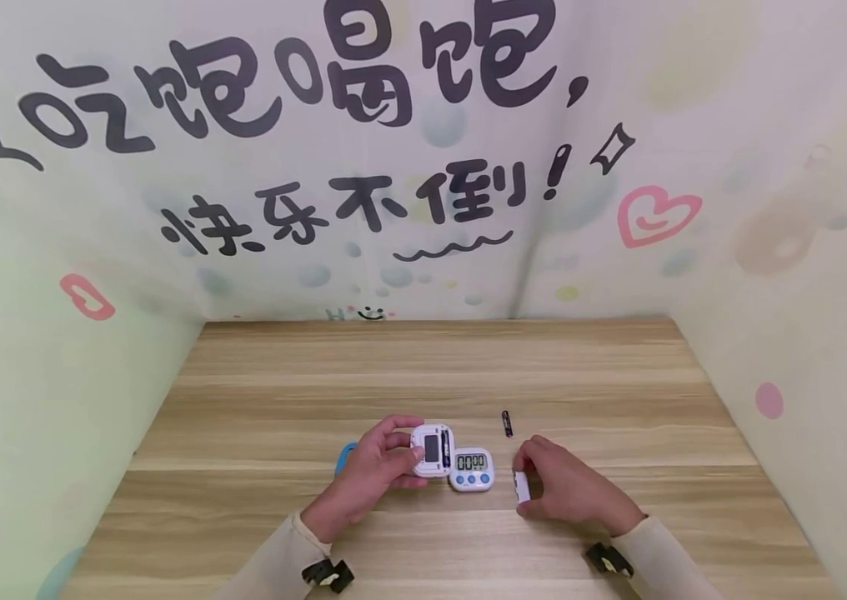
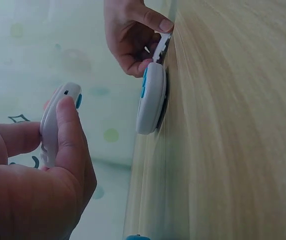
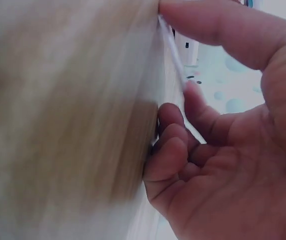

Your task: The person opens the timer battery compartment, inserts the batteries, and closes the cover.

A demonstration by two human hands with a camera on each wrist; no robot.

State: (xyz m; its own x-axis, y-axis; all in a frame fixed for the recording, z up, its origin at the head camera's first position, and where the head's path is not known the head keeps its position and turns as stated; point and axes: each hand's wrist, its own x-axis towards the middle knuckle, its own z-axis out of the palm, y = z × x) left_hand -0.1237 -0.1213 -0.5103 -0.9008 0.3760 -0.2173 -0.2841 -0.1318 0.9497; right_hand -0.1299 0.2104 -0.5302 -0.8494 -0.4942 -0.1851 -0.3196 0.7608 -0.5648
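One white timer [image 1: 432,451], battery [image 1: 446,448] showing, held above the surface [image 1: 453,554] | left grip [image 1: 378,467] pinches its rim | right grip [image 1: 569,485] pinches a thin white cover [image 1: 522,488] by its ends | likely light, stiff, slick plastic; hold by edges

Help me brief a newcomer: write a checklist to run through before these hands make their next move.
1. Grip: left hand holds the open timer: ok.
2. Slot: an inserted battery lies in the open timer's back: ok.
3. Polarity: markings too small to read: cannot tell.
4. Cover in hand: right hand pinches the small white cover: ok.
5. Cover fitted: it is apart from the timer: not ok.
6. Loose battery clear of both hands: ok.
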